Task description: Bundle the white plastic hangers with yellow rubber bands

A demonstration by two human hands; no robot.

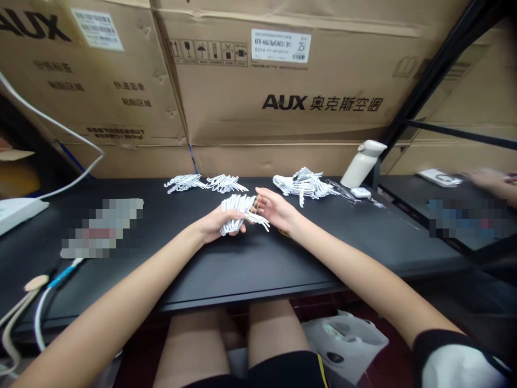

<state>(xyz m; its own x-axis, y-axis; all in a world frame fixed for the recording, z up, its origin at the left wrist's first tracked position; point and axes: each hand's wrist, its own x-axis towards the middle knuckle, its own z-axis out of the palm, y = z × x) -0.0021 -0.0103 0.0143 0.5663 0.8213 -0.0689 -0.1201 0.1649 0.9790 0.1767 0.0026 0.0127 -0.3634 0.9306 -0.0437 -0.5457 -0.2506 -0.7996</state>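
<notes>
A bundle of thin white hooks (236,207) is held in my left hand (212,225), with the thumb across its front and the bent ends fanned upward. Their straight ends stick out to the right. My right hand (278,209) is at that end, fingertips pinching a yellowish rubber band (257,202) that stretches from the bundle. Under my right wrist, more yellow bands (284,233) lie on the black table (250,269), partly hidden. Behind my hands are two small groups of white hooks, one left (183,183) and one nearer the middle (226,184).
A larger pile of white hooks (309,186) lies back right, beside a cream bottle (362,164) and a white earphone case (361,192). Large cardboard boxes (283,124) wall the back. A blurred-out phone-like object (105,226) with a cable lies left. Another person's hand (487,179) shows far right.
</notes>
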